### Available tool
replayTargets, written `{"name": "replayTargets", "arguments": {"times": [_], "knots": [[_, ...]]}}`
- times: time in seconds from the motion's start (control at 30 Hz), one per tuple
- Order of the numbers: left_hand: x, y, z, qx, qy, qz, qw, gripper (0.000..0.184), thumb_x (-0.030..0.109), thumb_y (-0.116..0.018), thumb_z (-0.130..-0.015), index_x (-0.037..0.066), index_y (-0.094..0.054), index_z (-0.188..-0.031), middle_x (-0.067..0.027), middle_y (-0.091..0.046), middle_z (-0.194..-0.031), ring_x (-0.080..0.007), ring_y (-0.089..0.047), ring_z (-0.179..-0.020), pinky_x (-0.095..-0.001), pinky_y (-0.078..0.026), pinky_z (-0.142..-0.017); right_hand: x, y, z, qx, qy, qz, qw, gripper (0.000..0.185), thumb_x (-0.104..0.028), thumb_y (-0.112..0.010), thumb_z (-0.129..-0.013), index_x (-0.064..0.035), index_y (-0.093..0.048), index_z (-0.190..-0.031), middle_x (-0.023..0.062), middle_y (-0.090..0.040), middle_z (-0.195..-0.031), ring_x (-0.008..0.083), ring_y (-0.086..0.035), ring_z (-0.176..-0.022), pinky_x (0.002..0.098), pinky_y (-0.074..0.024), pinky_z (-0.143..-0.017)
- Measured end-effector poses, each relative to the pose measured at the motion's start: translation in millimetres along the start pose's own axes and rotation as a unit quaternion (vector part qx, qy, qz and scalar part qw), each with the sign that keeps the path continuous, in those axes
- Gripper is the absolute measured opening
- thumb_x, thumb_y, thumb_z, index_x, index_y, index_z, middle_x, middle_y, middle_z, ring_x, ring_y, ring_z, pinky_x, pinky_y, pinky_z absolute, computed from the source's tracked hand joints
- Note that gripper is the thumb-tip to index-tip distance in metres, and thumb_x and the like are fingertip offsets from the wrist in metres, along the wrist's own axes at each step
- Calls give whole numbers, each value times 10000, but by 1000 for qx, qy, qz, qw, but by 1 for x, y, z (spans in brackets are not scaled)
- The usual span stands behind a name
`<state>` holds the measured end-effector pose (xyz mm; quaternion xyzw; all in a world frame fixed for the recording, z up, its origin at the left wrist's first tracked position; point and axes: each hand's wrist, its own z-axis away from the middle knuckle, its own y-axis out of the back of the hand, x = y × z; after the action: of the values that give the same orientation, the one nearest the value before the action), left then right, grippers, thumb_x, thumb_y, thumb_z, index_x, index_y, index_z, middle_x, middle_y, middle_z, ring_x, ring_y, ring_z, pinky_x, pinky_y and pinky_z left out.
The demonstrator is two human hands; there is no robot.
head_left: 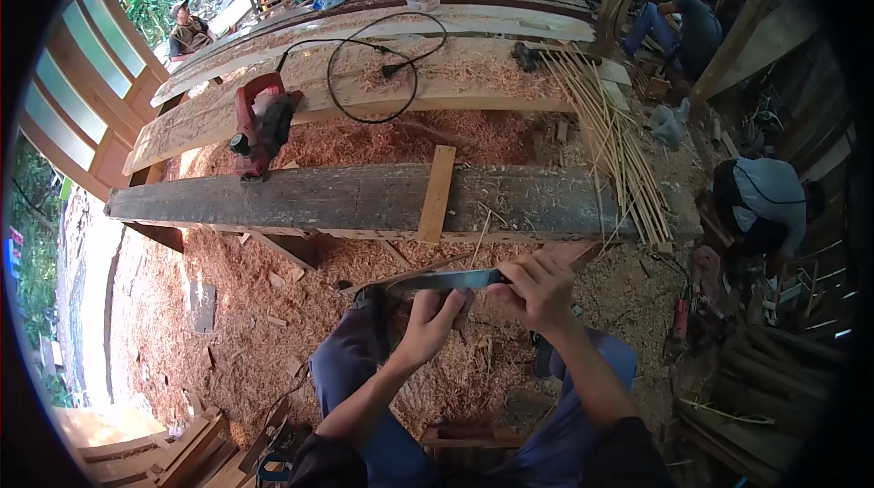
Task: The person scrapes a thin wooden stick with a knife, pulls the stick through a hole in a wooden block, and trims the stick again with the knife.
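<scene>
My right hand [542, 288] is closed around the dark handle of a knife [446, 279]. Its broad blade points left, above my lap. Just below the blade, my left hand [432, 320] is closed with the thumb near the metal. A thin bamboo stick [479, 247] rises from behind the blade, in line with my left fingers, which appear to grip its lower end. Where blade and stick meet is partly hidden. In front of both hands lies a dark wooden beam [346, 199], with a short light board [438, 192] across it.
A red power planer [262, 124] rests at the beam's left, its black cord [417, 78] looped over a pale plank [355, 96]. A bundle of thin sticks [619, 147] lies right. Shavings [246, 324] cover the ground. Other people sit or crouch at the back and right [765, 201].
</scene>
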<state>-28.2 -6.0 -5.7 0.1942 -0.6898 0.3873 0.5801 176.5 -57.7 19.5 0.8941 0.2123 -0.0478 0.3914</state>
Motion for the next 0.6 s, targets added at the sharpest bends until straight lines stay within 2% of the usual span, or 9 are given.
{"name": "replayTargets", "arguments": {"times": [0.07,0.1,0.2,0.27,0.33,0.4,0.5,0.53,0.6], "knots": [[7,-2,-10,26,40,82,995,135,132,-466,-1102,60,-513,-1205,6,-467,-819,-51,-357,-618,-228,-300,-524,8,0,-15,17,-6,-4,1000,321,-418,-636,-985,-99,-669,-986,45,-623,-803,257,-621,-742,402,-461,-649],[22,-8,-19,20,5,67,998,122,139,-465,-1103,62,-499,-1192,8,-459,-810,-47,-358,-605,-230,-306,-514,13,-1,-24,31,-18,-7,999,303,-396,-634,-987,-95,-663,-1010,48,-622,-806,266,-623,-752,409,-465,-658],[42,-6,-43,14,-15,29,999,165,154,-462,-1109,25,-530,-1187,14,-475,-810,-33,-393,-608,-225,-335,-516,20,-8,-45,56,-12,-5,998,287,-362,-616,-996,-84,-649,-1059,56,-621,-823,269,-624,-775,426,-475,-697],[45,0,-54,17,2,6,1000,176,146,-476,-1105,12,-541,-1199,10,-498,-806,-33,-405,-584,-222,-333,-502,13,-17,-54,58,-4,-11,998,293,-363,-610,-998,-80,-649,-1062,59,-622,-834,268,-625,-784,429,-478,-712],[42,-1,-64,46,-71,30,996,157,134,-496,-1097,11,-556,-1173,19,-509,-799,-28,-418,-583,-221,-330,-494,14,-25,-56,61,4,-13,998,299,-364,-604,-1000,-76,-648,-1065,63,-623,-845,268,-626,-793,433,-480,-728],[26,5,-59,51,-59,34,996,137,139,-521,-1090,24,-563,-1150,41,-503,-794,-22,-418,-598,-219,-331,-503,15,-37,-42,44,-18,-14,999,326,-394,-602,-993,-82,-654,-1071,57,-620,-854,266,-626,-804,433,-473,-733],[7,10,-47,64,30,43,997,148,174,-546,-1085,37,-569,-1136,69,-484,-794,-15,-406,-629,-215,-331,-524,19,-36,-32,5,-31,-5,999,350,-419,-603,-986,-91,-659,-1095,51,-620,-854,265,-626,-805,433,-469,-734],[7,10,-48,65,31,43,996,148,174,-546,-1085,37,-569,-1136,69,-484,-794,-15,-406,-629,-215,-331,-524,19,-35,-34,5,-31,-6,999,350,-419,-603,-986,-91,-659,-1095,51,-620,-854,265,-626,-805,433,-469,-734],[12,8,-52,49,9,47,998,184,197,-542,-1087,21,-569,-1133,60,-419,-765,-18,-338,-588,-218,-258,-490,20,-33,-37,16,-27,1,999,353,-427,-600,-991,-103,-662,-1115,47,-628,-861,262,-629,-813,434,-475,-746]]}}
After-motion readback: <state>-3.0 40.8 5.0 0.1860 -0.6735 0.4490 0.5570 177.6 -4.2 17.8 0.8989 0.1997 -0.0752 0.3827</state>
